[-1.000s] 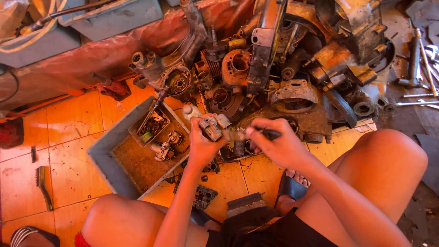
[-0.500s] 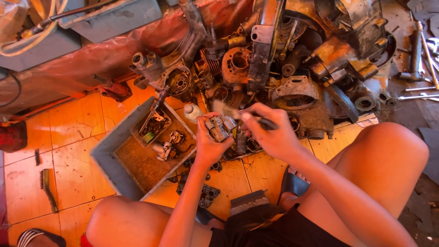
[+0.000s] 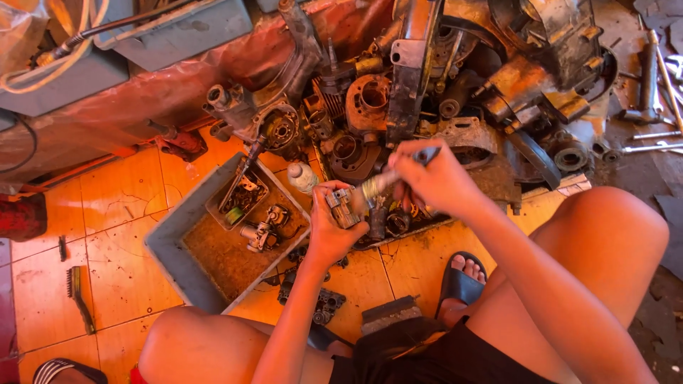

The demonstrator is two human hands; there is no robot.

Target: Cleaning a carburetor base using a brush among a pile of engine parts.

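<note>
We look down from above at our own two bare hands, working over an orange tiled floor (image 3: 50, 213) between our bent knees. Our left hand (image 3: 329, 231) has its grip closed around a small grey metal engine part, blocky like a carburettor (image 3: 341, 206), raised just above the floor and tilted toward us, seemingly so its face is open to cleaning. Our right hand (image 3: 434, 178) has its grip closed on the handle of a slim pale-bristled brush (image 3: 377, 185), whose bristle end touches the part. The part looks dull, grimy and boxy, with small ports we cannot make out clearly. Just left of it sits a shallow grey rectangular tray (image 3: 167, 252) holding more small fittings, kept within easy reach. Beyond lies a heap of rusty, oily engine casings and cylinders (image 3: 398, 107).
</note>
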